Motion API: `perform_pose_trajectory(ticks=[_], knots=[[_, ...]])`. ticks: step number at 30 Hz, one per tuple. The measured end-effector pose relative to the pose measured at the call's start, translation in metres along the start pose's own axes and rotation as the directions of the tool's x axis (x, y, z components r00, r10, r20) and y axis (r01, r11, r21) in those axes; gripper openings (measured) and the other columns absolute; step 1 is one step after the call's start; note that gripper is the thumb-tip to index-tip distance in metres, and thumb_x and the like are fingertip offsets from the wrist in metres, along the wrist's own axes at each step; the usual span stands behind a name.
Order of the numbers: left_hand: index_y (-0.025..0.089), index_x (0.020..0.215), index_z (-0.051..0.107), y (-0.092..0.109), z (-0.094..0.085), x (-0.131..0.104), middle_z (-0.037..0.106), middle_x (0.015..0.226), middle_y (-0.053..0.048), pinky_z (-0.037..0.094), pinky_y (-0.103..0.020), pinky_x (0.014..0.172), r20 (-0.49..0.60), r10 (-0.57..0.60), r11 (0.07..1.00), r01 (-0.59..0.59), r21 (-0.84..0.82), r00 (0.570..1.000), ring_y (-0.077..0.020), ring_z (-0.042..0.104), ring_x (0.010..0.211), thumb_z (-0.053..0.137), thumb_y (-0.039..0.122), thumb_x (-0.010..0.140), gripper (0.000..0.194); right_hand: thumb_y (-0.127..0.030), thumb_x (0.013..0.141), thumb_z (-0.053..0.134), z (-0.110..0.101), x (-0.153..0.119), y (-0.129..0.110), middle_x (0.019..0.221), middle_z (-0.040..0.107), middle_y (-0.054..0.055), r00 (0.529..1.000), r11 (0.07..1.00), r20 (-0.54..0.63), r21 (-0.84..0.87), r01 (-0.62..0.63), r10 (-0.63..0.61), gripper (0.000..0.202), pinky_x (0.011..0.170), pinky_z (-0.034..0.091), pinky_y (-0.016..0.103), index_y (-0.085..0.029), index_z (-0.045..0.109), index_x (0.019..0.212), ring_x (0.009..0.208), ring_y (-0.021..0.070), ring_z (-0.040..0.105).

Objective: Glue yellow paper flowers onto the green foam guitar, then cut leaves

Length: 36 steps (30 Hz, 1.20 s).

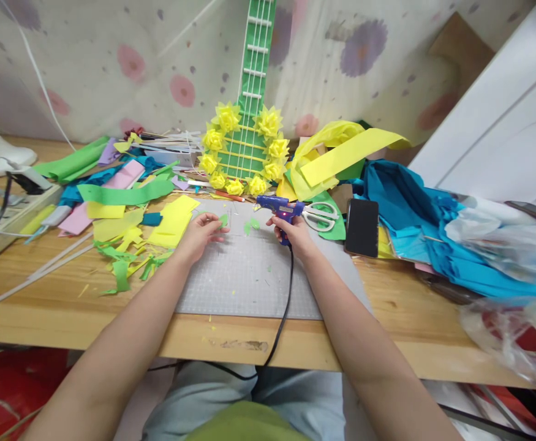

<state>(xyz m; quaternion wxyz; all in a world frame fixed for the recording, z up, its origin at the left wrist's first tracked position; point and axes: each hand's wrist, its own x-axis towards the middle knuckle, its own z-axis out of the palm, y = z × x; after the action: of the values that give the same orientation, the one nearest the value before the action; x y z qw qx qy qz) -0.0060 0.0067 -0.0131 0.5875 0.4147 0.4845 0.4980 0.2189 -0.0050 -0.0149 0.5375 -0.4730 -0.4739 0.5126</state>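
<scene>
My left hand [204, 234] pinches a small green paper piece [223, 220] over the grey cutting mat [249, 288]. In my right hand [290, 231] is a blue glue gun [279, 205], its nozzle pointing left and its black cord running down over the table edge. Between the hands, small green paper bits [252, 226] lie on the mat. Behind them a green guitar-shaped piece [244, 153], ringed with yellow paper flowers [268, 122], leans upright against the flowered wall covering.
White-handled scissors [320, 216] and a black phone [362, 228] lie right of the glue gun. Blue paper [400, 196] and plastic bags fill the far right. Green and yellow scraps [171, 220], white sticks and a power strip [42, 202] are at the left.
</scene>
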Motion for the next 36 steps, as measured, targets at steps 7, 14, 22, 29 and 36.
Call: perform_pose_trajectory(ticks=[7, 14, 22, 29, 36], knots=[[0.017, 0.070, 0.040, 0.003, 0.005, -0.002, 0.067, 0.079, -0.006, 0.049, -0.022, 0.045, 0.034, -0.039, 0.999, 0.038, 0.025, 0.999, -0.0189, 0.067, 0.067, 0.059, 0.022, 0.062, 0.022, -0.046, 0.062, 0.067, 0.006, 0.002, 0.008, 0.064, 0.061, 0.001, 0.997, 0.990, -0.054, -0.128, -0.058, 0.052, 0.034, 0.039, 0.033, 0.021, -0.015, 0.060, 0.074, 0.043, 0.0064, 0.041], [0.017, 0.072, 0.043, 0.000, 0.002, 0.000, 0.062, 0.066, 0.001, 0.047, -0.020, 0.042, 0.026, 0.009, 0.997, -0.011, 0.072, 1.000, -0.0092, 0.057, 0.049, 0.064, 0.025, 0.060, 0.026, -0.053, 0.069, 0.061, 0.006, -0.006, -0.001, 0.045, 0.045, -0.004, 0.995, 0.966, 0.087, -0.256, -0.022, 0.046, 0.038, 0.042, 0.032, 0.021, -0.015, 0.063, 0.071, 0.041, 0.0069, 0.038], [0.019, 0.079, 0.039, 0.003, 0.005, -0.004, 0.063, 0.069, 0.000, 0.045, -0.021, 0.039, 0.048, -0.004, 0.991, -0.002, 0.132, 0.999, -0.0099, 0.057, 0.044, 0.063, 0.029, 0.065, 0.030, -0.055, 0.067, 0.062, 0.007, -0.006, -0.001, 0.045, 0.044, -0.005, 0.997, 0.952, 0.054, -0.305, -0.035, 0.054, 0.039, 0.043, 0.032, 0.023, -0.016, 0.062, 0.070, 0.041, 0.0075, 0.038], [0.020, 0.081, 0.038, 0.003, 0.004, -0.004, 0.063, 0.065, 0.001, 0.044, -0.020, 0.039, 0.062, -0.004, 0.988, -0.005, 0.152, 0.998, -0.0087, 0.054, 0.043, 0.062, 0.026, 0.066, 0.029, -0.054, 0.067, 0.062, 0.004, -0.001, 0.005, 0.044, 0.045, -0.004, 0.999, 0.970, -0.046, -0.241, -0.025, 0.014, 0.038, 0.040, 0.031, 0.022, -0.017, 0.060, 0.066, 0.039, 0.0072, 0.037], [0.022, 0.079, 0.036, -0.004, 0.002, -0.001, 0.063, 0.080, 0.002, 0.044, -0.020, 0.042, 0.067, 0.092, 0.961, -0.106, 0.256, 0.993, -0.0087, 0.058, 0.046, 0.058, 0.025, 0.067, 0.026, -0.053, 0.067, 0.063, 0.001, 0.002, 0.009, 0.046, 0.049, -0.003, 0.997, 0.975, -0.074, -0.223, -0.019, 0.002, 0.036, 0.040, 0.031, 0.022, -0.017, 0.059, 0.065, 0.039, 0.0071, 0.038]])
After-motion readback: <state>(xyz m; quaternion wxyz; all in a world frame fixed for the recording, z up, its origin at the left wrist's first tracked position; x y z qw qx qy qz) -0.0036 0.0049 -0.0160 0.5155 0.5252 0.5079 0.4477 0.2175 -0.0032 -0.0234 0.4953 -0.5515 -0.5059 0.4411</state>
